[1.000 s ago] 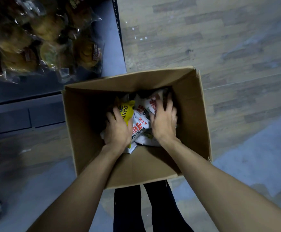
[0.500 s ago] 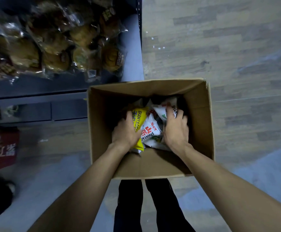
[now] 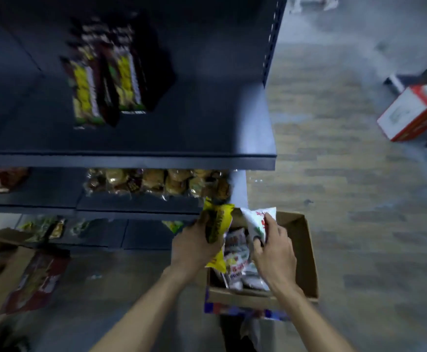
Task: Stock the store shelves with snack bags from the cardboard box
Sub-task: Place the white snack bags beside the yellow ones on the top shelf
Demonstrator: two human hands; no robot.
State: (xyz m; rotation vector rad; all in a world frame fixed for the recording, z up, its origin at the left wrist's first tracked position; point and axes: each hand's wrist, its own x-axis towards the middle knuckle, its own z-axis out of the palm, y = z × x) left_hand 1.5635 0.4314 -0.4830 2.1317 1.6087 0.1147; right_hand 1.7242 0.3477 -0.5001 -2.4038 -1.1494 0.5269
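The left hand [image 3: 194, 246] grips a yellow snack bag [image 3: 217, 226], its fingers curled round the bag's middle, holding it upright above the 9 o'clock edge of the cardboard box [image 3: 306, 252]. The right hand [image 3: 274, 252] holds a white snack bag [image 3: 257, 222] with red print, fingers wrapped round its lower part, over the box's 12 o'clock end. More white snack bags [image 3: 238, 260] lie piled inside the box, which sits on the wooden floor [image 3: 347, 199] at the foot of the dark shelves [image 3: 156, 138].

At 12 o'clock from the hands, the lower shelf carries clear packs of brown pastries [image 3: 156, 181]. Higher, toward 11 o'clock, the upper shelf bears long yellow and brown packets [image 3: 105, 80], blurred. At 9 o'clock on the floor lies a second opened carton [image 3: 9, 273] with dark red packs inside. At 2 o'clock, well apart, a red and white box [image 3: 410, 113] stands tilted on the floor.
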